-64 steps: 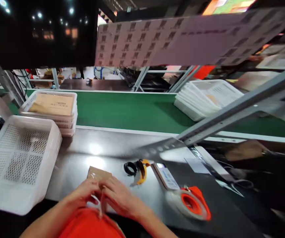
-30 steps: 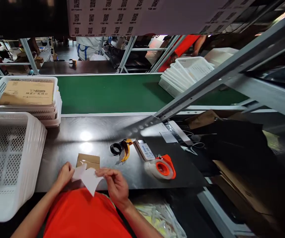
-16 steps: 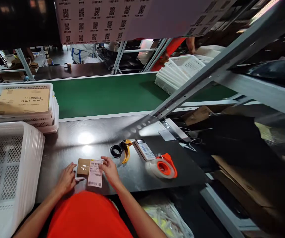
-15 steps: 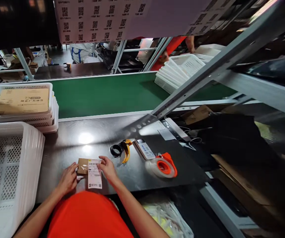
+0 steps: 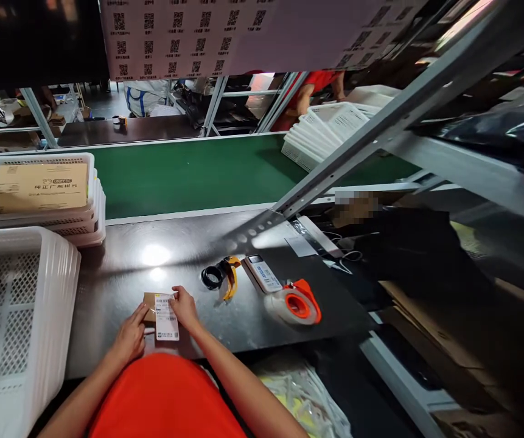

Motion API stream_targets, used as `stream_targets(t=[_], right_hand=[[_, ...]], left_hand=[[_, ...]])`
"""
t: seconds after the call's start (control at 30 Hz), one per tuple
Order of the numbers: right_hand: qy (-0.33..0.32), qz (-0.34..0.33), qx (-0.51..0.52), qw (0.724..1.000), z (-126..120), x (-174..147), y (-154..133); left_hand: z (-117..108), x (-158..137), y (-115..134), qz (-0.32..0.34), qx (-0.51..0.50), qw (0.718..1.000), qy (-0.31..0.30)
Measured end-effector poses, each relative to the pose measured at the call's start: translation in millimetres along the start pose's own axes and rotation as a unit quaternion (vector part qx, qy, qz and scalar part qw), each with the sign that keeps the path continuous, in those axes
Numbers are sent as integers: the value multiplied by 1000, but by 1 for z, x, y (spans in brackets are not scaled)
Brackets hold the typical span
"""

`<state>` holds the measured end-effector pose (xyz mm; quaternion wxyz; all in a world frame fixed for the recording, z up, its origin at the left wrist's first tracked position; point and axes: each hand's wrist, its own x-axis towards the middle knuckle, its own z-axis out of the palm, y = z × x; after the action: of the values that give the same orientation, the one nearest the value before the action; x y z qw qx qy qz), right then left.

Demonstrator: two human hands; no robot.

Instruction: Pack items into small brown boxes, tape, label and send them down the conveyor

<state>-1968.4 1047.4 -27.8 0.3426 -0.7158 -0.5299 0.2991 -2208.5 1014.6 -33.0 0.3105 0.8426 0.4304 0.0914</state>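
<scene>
Head view: our left hand lies flat, fingers spread, on the left edge of the small brown packet near the tabletop front edge. Right hand, fingers together, presses the white shipping label onto it. We'd smooth top to bottom w/ even pressure, left hand steadying, so no creases. Tape dispenser sits well right of the right hand.

Overhead light bounces off the dark glossy tabletop as a bright white glare spot, just beyond the hands. The right side sinks into deep shadow. Wide-angle distortion bends the metal strut and the edges. Centre stays sharp; one brownish patch at mid-right is pixelated.
</scene>
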Motion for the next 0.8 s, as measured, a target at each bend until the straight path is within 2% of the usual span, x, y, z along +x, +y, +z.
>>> stream_targets(t=[0.17,0.4,0.47,0.57,0.63,0.73,0.8], right_hand=[[6,-28,-62,998,5,-10,1],[-2,-101,-151,983,18,-34,-9],[-44,-164,-188,967,17,-40,-7],[-154,-271,-261,914,8,-43,6],[-174,-270,-294,900,0,-41,15],[-152,-223,-312,911,-7,-32,18],[-146,-215,-305,916,-6,-23,10]], left_hand=[[8,-1,-3,8,6,1000,14],[5,-2,-4,30,-9,999,19],[5,-1,-3,25,3,1000,16],[5,-1,-3,12,9,1000,18],[3,-2,-2,18,0,1000,20],[-1,-3,-1,28,-5,999,14],[-2,-3,0,25,-7,1000,11]])
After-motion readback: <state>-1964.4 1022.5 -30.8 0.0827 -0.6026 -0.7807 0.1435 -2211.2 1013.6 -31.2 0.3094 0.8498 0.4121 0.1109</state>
